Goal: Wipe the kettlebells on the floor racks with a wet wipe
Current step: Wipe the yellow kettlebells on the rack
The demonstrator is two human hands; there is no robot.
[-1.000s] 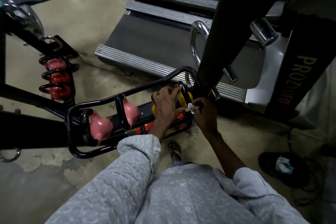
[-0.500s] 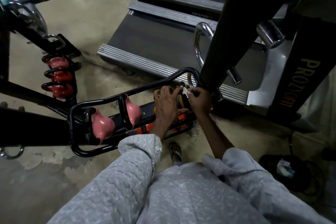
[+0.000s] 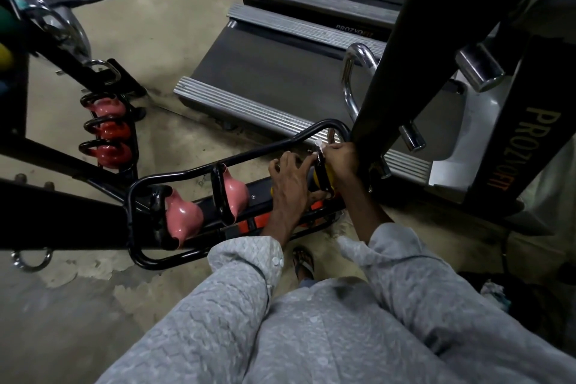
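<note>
My left hand point(image 3: 291, 185) cups the yellow kettlebell point(image 3: 324, 179) steady; my right hand point(image 3: 339, 159) pinches the wet wipe point(image 3: 319, 145) (bunched small); I should rub round the whole handle point(image 3: 319, 164).

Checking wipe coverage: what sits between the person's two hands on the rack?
Head view: a yellow kettlebell sits between the left hand and the right hand, which pinches the wet wipe at its handle.

Our left hand point(image 3: 290, 185) and right hand point(image 3: 341, 159) hide most of the yellow kettlebell point(image 3: 324, 181). We see only a scrap of the wet wipe point(image 3: 318, 144).
</note>
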